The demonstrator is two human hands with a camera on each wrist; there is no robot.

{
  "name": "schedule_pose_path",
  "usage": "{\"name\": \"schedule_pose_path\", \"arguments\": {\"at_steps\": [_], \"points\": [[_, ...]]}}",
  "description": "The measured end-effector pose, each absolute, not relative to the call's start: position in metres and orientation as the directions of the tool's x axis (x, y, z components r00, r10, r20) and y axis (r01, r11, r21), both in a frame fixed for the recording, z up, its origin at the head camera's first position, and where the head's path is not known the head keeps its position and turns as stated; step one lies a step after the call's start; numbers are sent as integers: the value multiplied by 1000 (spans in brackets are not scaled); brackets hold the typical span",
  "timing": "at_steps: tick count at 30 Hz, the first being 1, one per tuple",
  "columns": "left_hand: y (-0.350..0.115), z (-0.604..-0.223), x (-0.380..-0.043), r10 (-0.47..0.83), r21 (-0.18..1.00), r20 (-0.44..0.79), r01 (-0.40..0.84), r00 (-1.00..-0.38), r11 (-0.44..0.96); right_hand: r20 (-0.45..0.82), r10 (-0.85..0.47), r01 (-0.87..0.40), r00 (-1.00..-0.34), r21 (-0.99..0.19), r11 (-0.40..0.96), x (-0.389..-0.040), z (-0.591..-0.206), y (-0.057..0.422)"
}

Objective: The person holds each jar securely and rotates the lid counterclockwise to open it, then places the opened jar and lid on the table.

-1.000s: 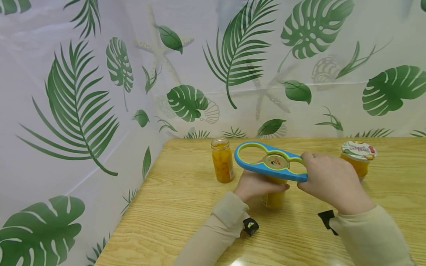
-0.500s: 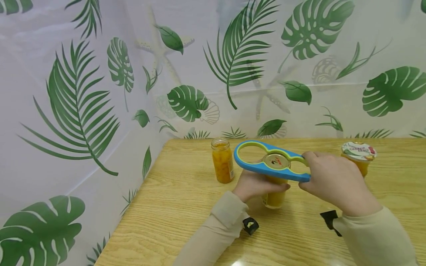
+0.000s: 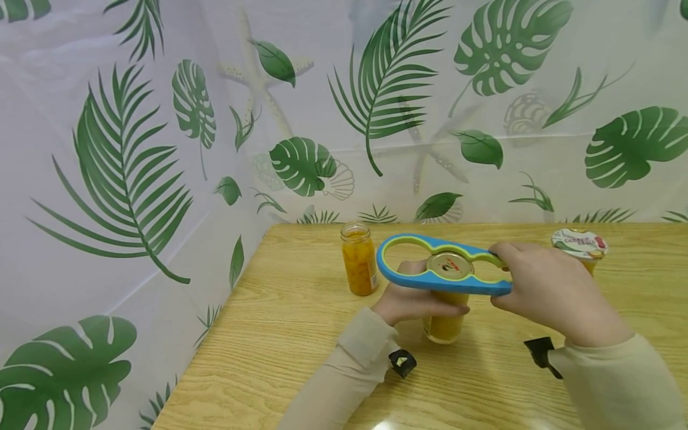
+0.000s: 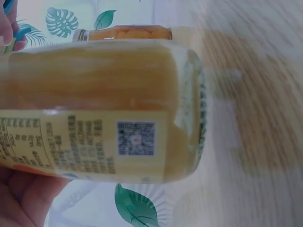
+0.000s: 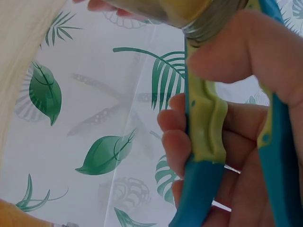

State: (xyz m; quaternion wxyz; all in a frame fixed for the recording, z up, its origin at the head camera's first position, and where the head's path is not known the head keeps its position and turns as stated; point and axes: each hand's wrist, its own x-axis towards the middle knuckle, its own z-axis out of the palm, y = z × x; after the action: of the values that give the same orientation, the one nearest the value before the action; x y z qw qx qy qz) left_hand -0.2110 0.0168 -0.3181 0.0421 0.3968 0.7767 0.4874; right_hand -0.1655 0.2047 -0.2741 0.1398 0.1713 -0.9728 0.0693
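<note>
My left hand (image 3: 411, 298) grips a glass jar (image 3: 445, 327) of yellow-orange contents by its upper body. The jar carries a gold metal lid (image 3: 450, 266). In the left wrist view the jar's printed label (image 4: 85, 142) with a square code faces the camera, and part of the hand (image 4: 31, 198) curls below it. A blue jar opener (image 3: 414, 280) with a yellow-green scalloped inside lies around the lid. My right hand (image 3: 556, 289) holds its handle end. In the right wrist view, fingers wrap the handle (image 5: 203, 184) and the thumb lies near the lid's edge.
A lidless jar (image 3: 359, 263) of orange fruit pieces stands behind and left of my left hand. Behind my right hand is another jar with a printed cover (image 3: 579, 240), partly hidden. The wooden table (image 3: 279, 310) meets a leaf-patterned sheet (image 3: 344, 119) at its back and left.
My right hand has moved slightly right and nearer with the opener's handle. The gripped jar has shifted a little nearer, and the marking on its lid looks turned.
</note>
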Motion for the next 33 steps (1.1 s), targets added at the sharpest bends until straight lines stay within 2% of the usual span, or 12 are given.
{"name": "schedule_pose_path", "arguments": {"at_steps": [5,9,16,23,33], "points": [[18,-328,-222,684,654,347,689,-641,314,286,-335,-375,-897,-97,922,-165,-274,208],[19,-333,-227,724,587,346,740,-597,329,279,-347,-388,-895,-108,915,-165,-273,209],[15,-326,-227,791,655,261,704,-554,277,298,-398,-446,-868,-113,888,-163,-272,213],[12,-321,-226,846,669,216,705,-488,236,298,-426,-476,-854,-116,872,-162,-272,216],[13,-319,-223,865,702,176,677,-469,224,320,-466,-521,-825,-112,846,-162,-273,219]]}}
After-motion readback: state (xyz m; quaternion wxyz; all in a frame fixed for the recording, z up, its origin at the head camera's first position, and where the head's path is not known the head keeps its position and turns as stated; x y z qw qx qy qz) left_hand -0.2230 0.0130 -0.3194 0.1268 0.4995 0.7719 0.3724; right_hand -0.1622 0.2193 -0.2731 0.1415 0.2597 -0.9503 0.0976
